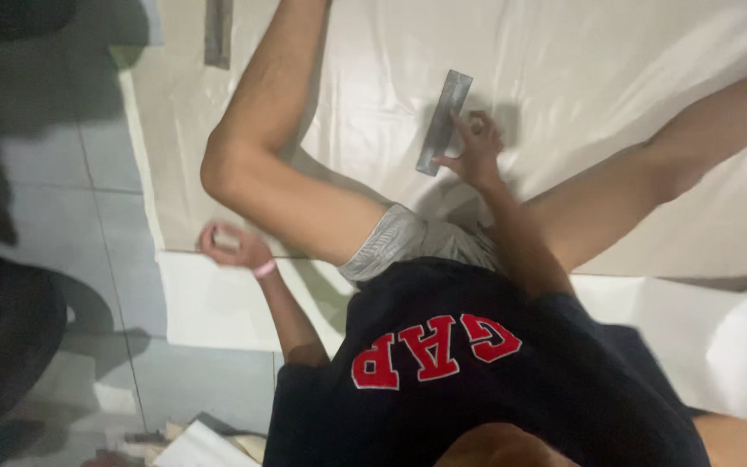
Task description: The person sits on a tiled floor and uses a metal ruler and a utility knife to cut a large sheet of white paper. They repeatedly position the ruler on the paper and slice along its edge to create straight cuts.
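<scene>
A: State the colour of the fabric sheet.
B: Cream-white, plain, no pattern. The metal ruler lying on it is dull grey.

A: Clothing beside the fabric sheet?
B: Shorts light grey; T-shirt dark navy with red lettering outlined in white. The wristband is pink.

A: Floor left of the fabric sheet?
B: Floor tiles pale grey with darker grout lines.

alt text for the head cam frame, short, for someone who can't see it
A person sits on a pale sheet spread over a grey tiled floor, legs apart, right hand pressing on a flat grey metal bar between the legs. The left hand grips a small pale object at the sheet's edge.
</scene>
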